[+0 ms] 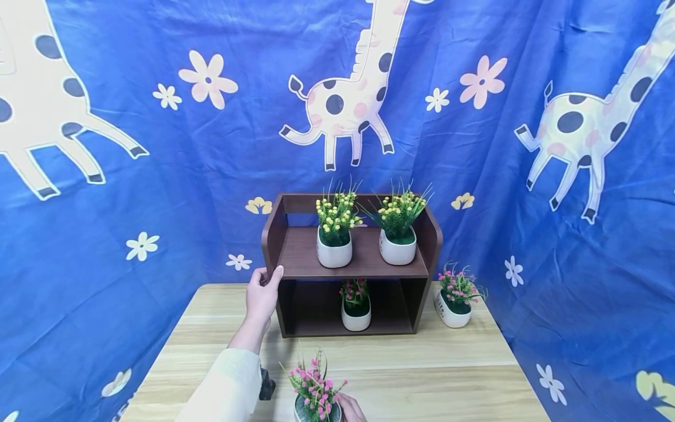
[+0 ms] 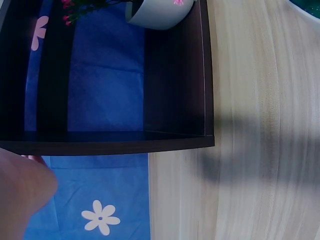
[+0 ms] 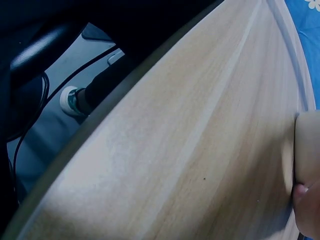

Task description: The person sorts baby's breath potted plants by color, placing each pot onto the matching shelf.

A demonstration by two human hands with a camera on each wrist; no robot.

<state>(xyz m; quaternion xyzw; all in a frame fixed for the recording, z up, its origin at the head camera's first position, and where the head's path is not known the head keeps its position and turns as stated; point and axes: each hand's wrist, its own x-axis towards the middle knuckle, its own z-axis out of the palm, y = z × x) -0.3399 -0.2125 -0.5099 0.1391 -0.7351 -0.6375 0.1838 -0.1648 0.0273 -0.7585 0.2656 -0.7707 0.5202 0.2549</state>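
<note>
1. The right hand (image 1: 350,408) is cut off by the near edge of the head view; only part of it shows, against the white pot of the near pink-flowered plant (image 1: 315,391). Whether its fingers curl round the pot I cannot tell. The right wrist view shows only a fingertip and a sliver of pale pot at the right edge.
2. The left hand (image 1: 262,295) grips the left side panel of the dark brown shelf unit (image 1: 274,234), thumb on the front edge, fingers wrapped behind. In the left wrist view it is only a blurred patch in the near left corner.
3. The shelf unit is smooth dark wood-look board, boxy with rounded upper corners, and stands at the far middle of the desk (image 1: 422,363).
4. On its upper shelf stand two rounded white pots with yellow flowers, a left one (image 1: 334,234) and a right one (image 1: 398,231). In the lower compartment sits a pink-flowered pot (image 1: 355,305), partly in shadow.
5. Another pink-flowered pot (image 1: 454,298) stands on the desk just right of the unit.
6. The desk is pale wood grain. A blue cloth backdrop (image 1: 105,234) printed with giraffes and flowers hangs behind and to both sides.
</note>
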